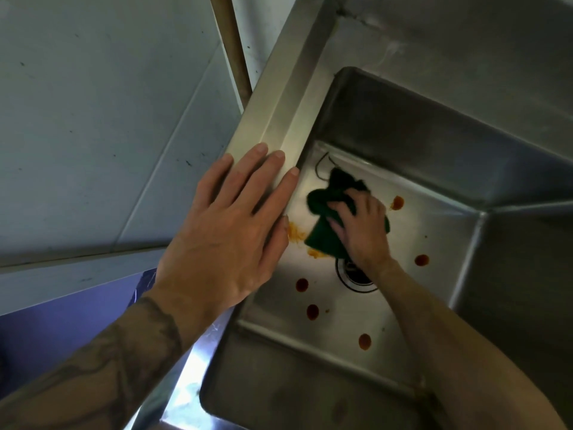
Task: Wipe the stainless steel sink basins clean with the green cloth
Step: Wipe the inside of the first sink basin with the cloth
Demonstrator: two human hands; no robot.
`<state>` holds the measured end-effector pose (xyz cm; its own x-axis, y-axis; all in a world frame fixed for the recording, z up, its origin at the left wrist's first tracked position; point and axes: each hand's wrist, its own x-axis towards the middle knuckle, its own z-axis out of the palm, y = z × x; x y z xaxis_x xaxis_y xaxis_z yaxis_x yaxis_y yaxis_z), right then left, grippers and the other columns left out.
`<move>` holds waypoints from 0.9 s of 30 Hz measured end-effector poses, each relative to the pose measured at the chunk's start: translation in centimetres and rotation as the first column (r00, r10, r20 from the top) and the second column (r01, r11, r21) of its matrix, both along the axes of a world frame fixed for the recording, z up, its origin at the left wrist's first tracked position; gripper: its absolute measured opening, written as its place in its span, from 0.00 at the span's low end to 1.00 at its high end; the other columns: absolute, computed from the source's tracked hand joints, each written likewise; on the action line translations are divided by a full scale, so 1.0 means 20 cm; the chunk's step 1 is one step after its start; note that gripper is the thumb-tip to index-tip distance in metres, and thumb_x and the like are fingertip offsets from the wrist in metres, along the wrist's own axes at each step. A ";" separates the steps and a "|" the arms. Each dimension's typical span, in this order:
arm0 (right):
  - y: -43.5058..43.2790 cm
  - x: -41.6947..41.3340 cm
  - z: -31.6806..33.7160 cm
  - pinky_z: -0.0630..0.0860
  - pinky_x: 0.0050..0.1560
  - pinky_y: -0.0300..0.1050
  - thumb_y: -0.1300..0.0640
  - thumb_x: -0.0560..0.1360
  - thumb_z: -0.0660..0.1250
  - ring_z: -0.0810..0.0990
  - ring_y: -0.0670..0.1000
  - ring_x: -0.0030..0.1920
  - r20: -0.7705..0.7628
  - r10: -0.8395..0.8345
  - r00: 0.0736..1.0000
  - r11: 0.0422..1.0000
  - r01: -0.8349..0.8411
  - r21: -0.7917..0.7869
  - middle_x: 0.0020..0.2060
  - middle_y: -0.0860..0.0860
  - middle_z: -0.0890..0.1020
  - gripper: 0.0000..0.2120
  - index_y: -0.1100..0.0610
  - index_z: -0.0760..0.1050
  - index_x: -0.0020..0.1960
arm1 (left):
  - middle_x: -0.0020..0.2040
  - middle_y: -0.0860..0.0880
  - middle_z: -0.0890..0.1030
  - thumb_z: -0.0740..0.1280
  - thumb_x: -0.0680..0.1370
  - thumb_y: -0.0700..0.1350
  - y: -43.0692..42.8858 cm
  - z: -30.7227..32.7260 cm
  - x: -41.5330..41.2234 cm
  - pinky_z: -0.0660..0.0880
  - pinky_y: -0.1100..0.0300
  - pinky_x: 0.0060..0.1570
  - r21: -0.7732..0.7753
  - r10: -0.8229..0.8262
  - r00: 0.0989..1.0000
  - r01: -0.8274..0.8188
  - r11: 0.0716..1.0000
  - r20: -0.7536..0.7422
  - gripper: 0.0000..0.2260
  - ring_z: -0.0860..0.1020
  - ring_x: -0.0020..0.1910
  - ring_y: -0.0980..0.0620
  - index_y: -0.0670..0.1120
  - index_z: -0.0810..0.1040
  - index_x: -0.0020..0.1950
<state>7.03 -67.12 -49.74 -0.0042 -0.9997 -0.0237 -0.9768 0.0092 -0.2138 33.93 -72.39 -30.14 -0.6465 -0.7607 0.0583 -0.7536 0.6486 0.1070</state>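
Fingers [339, 209] of the right hand [364, 234] curl over the green cloth [322, 203], bunching it and pressing it down on the floor of the basin [412, 293], toward the far left corner. The cloth's near edge sits against an orange smear [294, 232], and the wrist crosses over the drain [356, 279]. The left hand [235, 218] lies flat with straight fingers on the sink rim [279, 97], holding nothing and, it seems, bracing the body.

The likeliest trouble is spreading rather than lifting. The cloth is wadded, so little of its face meets the steel, and a loaded patch could drag the orange mess across metal that is clean. Several red spots [312, 311] lie well apart around the drain, some on the near side under the forearm. A stroke that stays in the far corner would miss them, and the arm could brush through them and smear them.

A corner of the cloth could also slip into the drain opening just beside it and snag. If the rim is wet, the flat left hand could slide and upset the reach. Seams where floor meets wall may keep residue unless an edge is worked into them.
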 end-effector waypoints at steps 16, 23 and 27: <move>-0.15 0.17 0.00 0.67 0.72 0.66 0.49 0.81 0.68 0.71 0.66 0.69 0.057 -0.447 0.892 0.890 0.451 -0.072 0.69 0.62 0.74 0.15 0.57 0.77 0.64 | 0.80 0.38 0.70 0.58 0.88 0.51 0.00 0.01 0.00 0.63 0.36 0.80 -0.012 -0.001 1.000 0.001 1.000 -0.016 0.24 0.66 0.82 0.38 0.42 0.69 0.82; 0.05 0.34 -0.01 0.70 0.68 0.66 0.48 0.79 0.71 0.74 0.65 0.67 0.061 0.094 0.994 0.995 -0.092 -0.032 0.67 0.60 0.76 0.16 0.54 0.79 0.63 | 0.81 0.38 0.69 0.55 0.88 0.52 0.00 0.02 0.00 0.62 0.37 0.81 0.000 -0.005 1.000 0.005 1.000 0.008 0.25 0.66 0.82 0.38 0.41 0.69 0.82; -0.12 0.24 -0.02 0.68 0.71 0.65 0.49 0.81 0.69 0.70 0.63 0.69 0.039 -0.228 0.973 0.972 0.230 -0.047 0.69 0.60 0.74 0.15 0.55 0.77 0.64 | 0.81 0.38 0.70 0.57 0.88 0.52 0.00 0.02 0.00 0.63 0.37 0.80 -0.005 -0.001 1.000 0.001 1.000 0.003 0.24 0.65 0.82 0.38 0.42 0.69 0.82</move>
<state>11.77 -69.45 -50.07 -0.2333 -0.9721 0.0237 -0.9424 0.2200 -0.2521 33.89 -72.44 -29.82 -0.6472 -0.7600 0.0601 -0.7534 0.6497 0.1016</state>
